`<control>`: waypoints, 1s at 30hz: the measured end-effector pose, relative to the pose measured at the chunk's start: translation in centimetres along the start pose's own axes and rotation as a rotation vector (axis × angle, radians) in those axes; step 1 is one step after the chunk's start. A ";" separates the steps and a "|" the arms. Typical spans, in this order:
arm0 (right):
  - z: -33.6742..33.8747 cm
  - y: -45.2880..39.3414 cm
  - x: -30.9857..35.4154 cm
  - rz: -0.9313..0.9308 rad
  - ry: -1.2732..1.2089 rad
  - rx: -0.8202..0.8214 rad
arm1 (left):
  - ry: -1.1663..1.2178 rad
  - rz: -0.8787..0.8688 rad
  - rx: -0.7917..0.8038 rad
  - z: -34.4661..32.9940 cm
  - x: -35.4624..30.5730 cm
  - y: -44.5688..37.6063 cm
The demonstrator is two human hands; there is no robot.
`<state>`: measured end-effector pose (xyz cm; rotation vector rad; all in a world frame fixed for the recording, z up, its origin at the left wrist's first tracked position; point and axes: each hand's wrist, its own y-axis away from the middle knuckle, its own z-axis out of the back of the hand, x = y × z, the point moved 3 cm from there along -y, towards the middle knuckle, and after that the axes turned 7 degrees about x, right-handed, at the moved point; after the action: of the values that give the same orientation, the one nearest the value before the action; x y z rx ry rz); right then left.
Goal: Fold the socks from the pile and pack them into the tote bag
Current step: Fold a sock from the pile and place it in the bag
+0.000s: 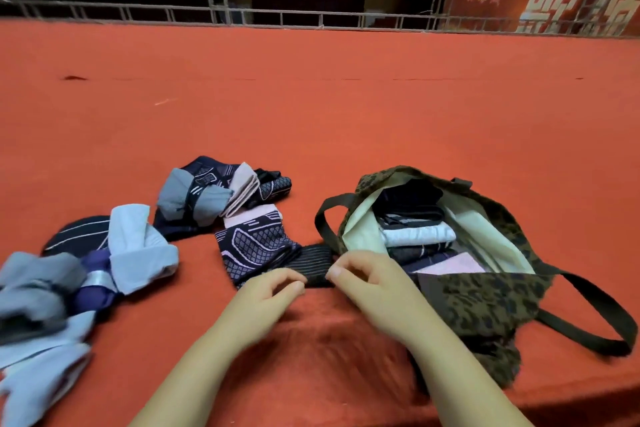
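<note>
Near the worktop's front edge, the left hand and right hand are each pinching, fingers curled, an end of a dark ribbed sock; it is lying just beside the open tote bag, already holding folded socks. Risks: the fold is likely springing open if either pinch slackens; the bag's near wall is sagging inward, so the bundle could be catching on it; unfolded socks are waiting toward the left edge.

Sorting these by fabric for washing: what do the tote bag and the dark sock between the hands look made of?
The tote bag looks like matte woven cloth, printed in a leopard-like pattern, with a pale lining. The dark sock looks like a stretchy ribbed knit, going by its fine parallel lines. Exact fibres cannot be told.
</note>
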<state>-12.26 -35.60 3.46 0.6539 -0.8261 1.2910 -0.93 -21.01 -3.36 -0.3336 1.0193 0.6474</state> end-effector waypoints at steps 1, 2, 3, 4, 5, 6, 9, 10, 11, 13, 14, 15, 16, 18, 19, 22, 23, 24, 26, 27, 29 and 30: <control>-1.7 -0.6 -0.1 0.010 0.016 0.041 | -0.006 0.038 -0.005 0.7 1.3 0.5; -3.7 -1.4 -0.4 0.012 0.025 0.077 | 0.005 0.082 -0.016 1.7 2.7 1.4; -5.5 -2.2 -1.1 -0.006 0.027 0.096 | 0.038 0.118 -0.019 2.3 3.7 2.1; -6.7 -2.8 -2.1 -0.038 0.026 0.099 | 0.072 0.152 -0.021 2.6 4.4 2.5; -8.0 -3.5 -3.1 -0.066 0.027 0.102 | 0.106 0.179 -0.025 3.1 5.2 2.9; -9.2 -4.2 -3.9 -0.087 0.043 0.102 | 0.128 0.203 -0.036 3.5 5.9 3.4; -11.2 -5.7 -5.7 -0.135 0.152 0.034 | 0.207 0.297 -0.100 4.8 7.6 3.9; -11.3 -6.0 -6.0 -0.152 0.165 -0.017 | 0.230 0.321 -0.129 5.2 8.1 3.7; -11.2 -6.3 -6.2 -0.157 0.149 -0.062 | 0.245 0.339 -0.161 5.6 8.4 3.4; -11.2 -6.6 -6.6 -0.156 0.102 -0.111 | 0.225 0.354 -0.225 6.2 8.7 2.4; -11.2 -6.6 -6.6 -0.152 0.097 -0.122 | 0.210 0.361 -0.253 6.4 8.9 1.7; -11.3 -6.6 -6.7 -0.146 0.102 -0.127 | 0.201 0.368 -0.275 6.6 9.0 1.0; -11.4 -6.5 -6.7 -0.142 0.122 -0.131 | 0.194 0.372 -0.290 6.7 9.1 0.4; -11.7 -6.3 -6.6 -0.144 0.170 -0.131 | 0.160 0.361 -0.304 6.8 9.3 -0.8; -11.8 -6.3 -6.8 -0.144 0.176 -0.130 | 0.118 0.350 -0.308 6.8 9.3 -1.3; -11.8 -6.3 -6.8 -0.150 0.041 -0.129 | 0.051 0.279 -0.305 6.6 8.9 -2.4; -11.7 -6.3 -6.6 -0.160 -0.057 -0.140 | 0.037 0.257 -0.292 6.6 8.9 -2.7; -11.5 -6.5 -6.6 -0.177 -0.157 -0.148 | -0.006 0.245 -0.277 6.6 8.8 -3.0; -11.0 -6.9 -6.3 -0.192 -0.304 -0.161 | -0.138 0.224 -0.269 7.1 8.3 -3.3; -10.8 -7.0 -6.3 -0.189 -0.340 -0.164 | -0.184 0.209 -0.279 7.6 8.0 -3.3; -10.4 -7.1 -5.9 -0.166 -0.373 -0.169 | -0.233 0.138 -0.313 8.7 6.6 -3.1; -10.1 -7.2 -5.5 -0.137 -0.361 -0.183 | -0.251 0.066 -0.334 9.4 5.5 -2.9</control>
<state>-3.99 -31.71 -6.60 0.7937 -1.1582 0.9733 9.29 -16.28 -3.58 -0.4985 0.6833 0.8980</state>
